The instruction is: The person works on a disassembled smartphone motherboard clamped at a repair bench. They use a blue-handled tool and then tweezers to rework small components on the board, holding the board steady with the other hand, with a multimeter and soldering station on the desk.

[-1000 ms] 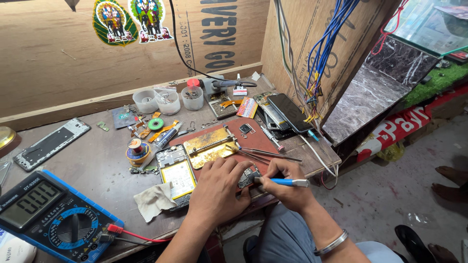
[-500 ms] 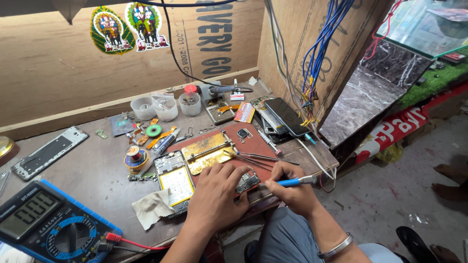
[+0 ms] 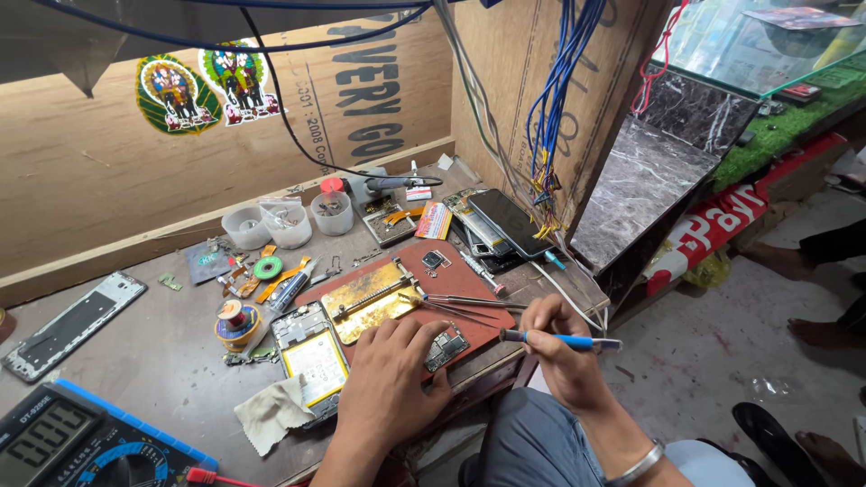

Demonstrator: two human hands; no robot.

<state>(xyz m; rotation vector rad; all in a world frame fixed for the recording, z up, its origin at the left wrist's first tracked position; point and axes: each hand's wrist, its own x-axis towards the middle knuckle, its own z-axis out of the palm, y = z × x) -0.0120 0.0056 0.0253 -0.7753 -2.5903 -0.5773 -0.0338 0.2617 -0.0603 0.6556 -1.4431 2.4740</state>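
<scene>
My left hand (image 3: 388, 388) lies flat on the red work mat (image 3: 451, 280), its fingers pressing down a small dark circuit board (image 3: 446, 347). My right hand (image 3: 559, 356) grips a blue-handled screwdriver (image 3: 564, 341) held level, its tip pointing left toward the board. Left of my left hand lies an opened phone (image 3: 311, 361) with its insides showing. A gold metal board holder (image 3: 370, 302) sits on the mat just above my fingers. Tweezers (image 3: 469, 305) rest on the mat between the holder and my right hand.
A multimeter (image 3: 72, 442) sits at the near left, a grey cloth (image 3: 271, 413) beside the phone. Small plastic cups (image 3: 289, 221), a solder spool (image 3: 236, 323), a phone frame (image 3: 72, 325) and stacked phones (image 3: 496, 221) crowd the bench. Blue wires (image 3: 559, 108) hang at right. Other people's feet (image 3: 812, 261) stand on the floor.
The view has shifted slightly downward and left. My right hand with the screwdriver has drawn a little away from the board to the right; my left hand stays on the board.
</scene>
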